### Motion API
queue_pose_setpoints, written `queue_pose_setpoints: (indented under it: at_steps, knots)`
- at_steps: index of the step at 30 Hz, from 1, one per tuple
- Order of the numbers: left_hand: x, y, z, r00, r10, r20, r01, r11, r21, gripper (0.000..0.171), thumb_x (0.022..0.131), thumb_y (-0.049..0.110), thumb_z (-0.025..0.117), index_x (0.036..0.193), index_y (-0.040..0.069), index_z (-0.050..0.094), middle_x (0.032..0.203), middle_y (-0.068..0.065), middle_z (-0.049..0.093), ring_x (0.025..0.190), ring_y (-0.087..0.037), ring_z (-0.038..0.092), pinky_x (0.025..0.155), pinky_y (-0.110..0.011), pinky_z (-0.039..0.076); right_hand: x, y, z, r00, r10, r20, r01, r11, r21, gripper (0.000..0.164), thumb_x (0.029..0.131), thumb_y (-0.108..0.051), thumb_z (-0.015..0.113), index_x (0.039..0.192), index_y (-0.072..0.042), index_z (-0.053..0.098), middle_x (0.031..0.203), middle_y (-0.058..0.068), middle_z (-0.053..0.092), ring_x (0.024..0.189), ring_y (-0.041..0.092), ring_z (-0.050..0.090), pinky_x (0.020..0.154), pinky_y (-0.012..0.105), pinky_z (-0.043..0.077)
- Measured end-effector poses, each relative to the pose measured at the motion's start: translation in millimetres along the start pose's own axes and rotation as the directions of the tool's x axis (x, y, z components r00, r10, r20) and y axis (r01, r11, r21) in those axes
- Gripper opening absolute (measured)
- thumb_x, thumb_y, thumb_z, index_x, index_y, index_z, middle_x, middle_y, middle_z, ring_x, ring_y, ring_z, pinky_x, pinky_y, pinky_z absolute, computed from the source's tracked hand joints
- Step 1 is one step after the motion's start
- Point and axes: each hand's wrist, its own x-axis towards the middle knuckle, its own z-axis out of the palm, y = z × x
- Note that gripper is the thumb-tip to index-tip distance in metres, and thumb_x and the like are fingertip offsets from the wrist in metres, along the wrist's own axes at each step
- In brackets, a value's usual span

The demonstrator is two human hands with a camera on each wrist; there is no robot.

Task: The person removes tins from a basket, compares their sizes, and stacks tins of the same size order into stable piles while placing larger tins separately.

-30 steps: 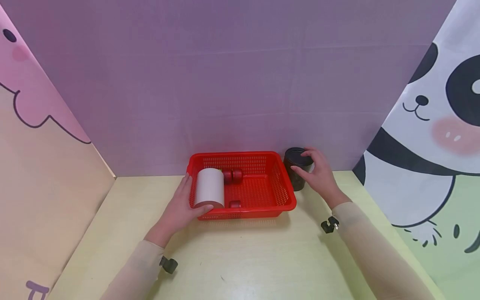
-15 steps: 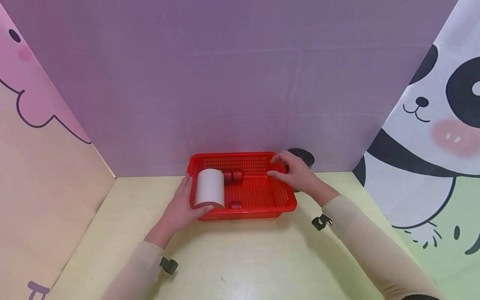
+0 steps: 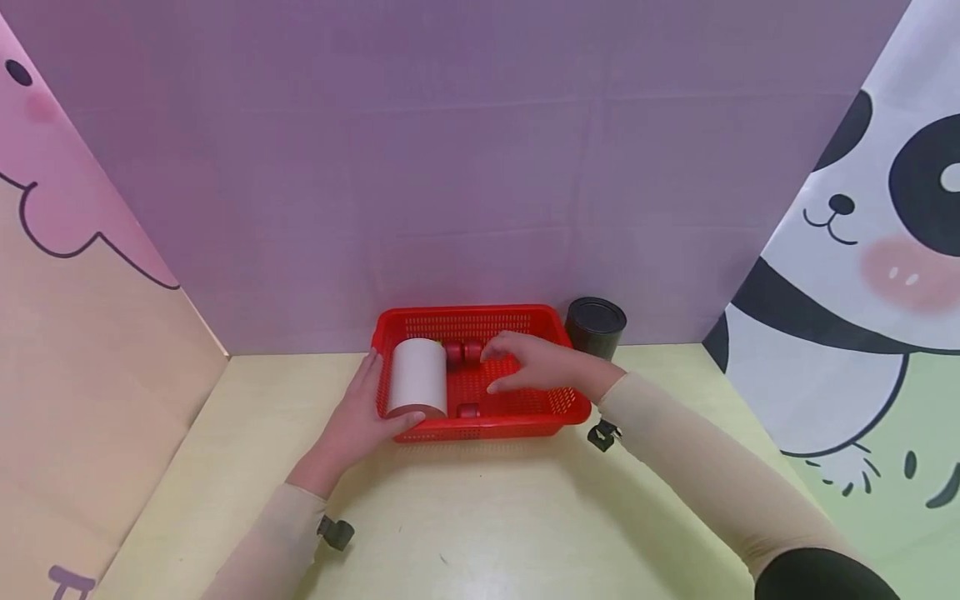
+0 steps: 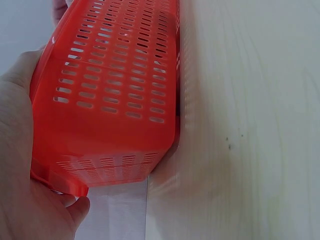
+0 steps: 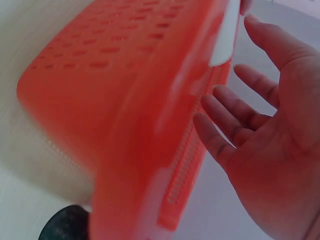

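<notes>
A pink and cream cartoon panel (image 3: 60,208) stands at the far left, beside the pale wooden table (image 3: 442,517). Next comes a black wrist device (image 3: 335,533) on the left sleeve, and beyond it the left hand (image 3: 358,421), which grips the near left corner of the red perforated plastic basket (image 3: 480,428), thumb over the front rim and fingers along the side. The basket sits on the table near the purple backdrop (image 3: 450,167). In its left end is a white cylinder (image 3: 417,373) with a reddish-brown lower edge; whether it stands or leans, I cannot tell. Just right of it are two small dark red objects (image 3: 454,353) at the back and a third, similar piece (image 3: 468,410) by the front wall. The right hand (image 3: 534,365) hovers over the basket's right half, released, thumb and fingers apart. Behind its wrist, a black-lidded canister (image 3: 596,318) stands upright beside the basket. Farthest right is a panda panel (image 3: 832,333).
</notes>
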Motion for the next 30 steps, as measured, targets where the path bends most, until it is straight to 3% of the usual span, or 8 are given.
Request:
queue_pose_setpoints:
  at_steps: [12, 21, 30]
  knots:
    - [2.2, -3.1, 2.6, 1.000, 0.015, -0.009, -0.015, 1.000, 0.000, 0.135, 0.083, 0.061, 0.092, 0.179, 0.014, 0.010, 0.184, -0.011, 0.014, 0.165, -0.041, 0.023, 0.107, -0.064, 0.057, 21.9, -15.1, 17.7, 0.987, 0.032, 0.159, -0.022, 0.998, -0.062, 0.071, 0.085, -0.028, 0.098, 0.148, -0.020, 0.065, 0.151, 0.006, 0.062, 0.139, 0.028, 0.057, 0.107, 0.045, 0.060]
    - [0.3, -0.6, 2.6, 1.000, 0.016, -0.005, -0.016, 1.000, -0.009, 0.135, 0.082, 0.059, 0.093, 0.179, 0.014, 0.010, 0.184, -0.011, 0.014, 0.165, -0.040, 0.023, 0.107, -0.063, 0.057, 30.8, -13.1, 26.6, 0.972, 0.015, 0.236, 0.002, 0.997, -0.071, 0.065, 0.086, -0.024, 0.097, 0.143, -0.018, 0.068, 0.141, 0.008, 0.068, 0.129, 0.032, 0.064, 0.100, 0.041, 0.063]
    - [-1.3, 1.6, 1.9, 1.000, 0.019, -0.006, -0.019, 1.000, -0.005, 0.135, 0.083, 0.060, 0.093, 0.179, 0.012, 0.011, 0.184, -0.012, 0.013, 0.166, -0.040, 0.021, 0.109, -0.063, 0.056, 35.1, -8.7, 39.3, 0.966, 0.028, 0.257, 0.005, 0.992, -0.126, 0.049, 0.089, -0.028, 0.095, 0.133, -0.026, 0.075, 0.121, -0.009, 0.074, 0.110, 0.015, 0.069, 0.097, 0.035, 0.063]
